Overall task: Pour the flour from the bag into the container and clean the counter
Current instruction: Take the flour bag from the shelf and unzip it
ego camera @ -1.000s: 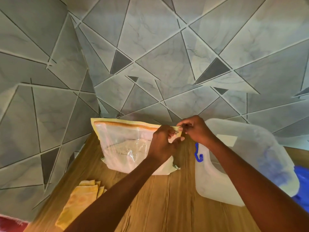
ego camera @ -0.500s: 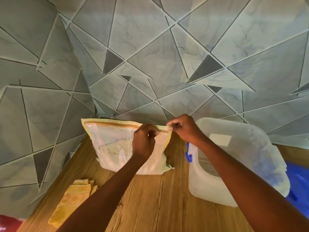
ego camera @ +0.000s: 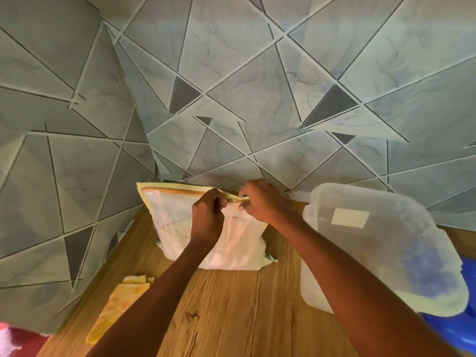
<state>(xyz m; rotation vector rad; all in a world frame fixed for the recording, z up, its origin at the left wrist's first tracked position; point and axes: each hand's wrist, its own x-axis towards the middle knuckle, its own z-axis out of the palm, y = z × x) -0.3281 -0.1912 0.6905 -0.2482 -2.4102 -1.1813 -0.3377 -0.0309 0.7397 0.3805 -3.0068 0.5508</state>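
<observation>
Both hands, left and right, pinched the zipper top of the flour bag standing at the desk's rear edge; lidded container just right, yellow cloth front-left.

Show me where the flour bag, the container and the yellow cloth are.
bag (ego camera: 175, 220): head view, on its clear front panel.
container (ego camera: 381, 243): head view, on its translucent lid.
cloth (ego camera: 121, 307): head view, on the middle of its folded top.

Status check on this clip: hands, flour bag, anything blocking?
Left hand and right hand pinching the bag at its zipper. Bag upright, nothing poured. Container lidded beside it.
</observation>
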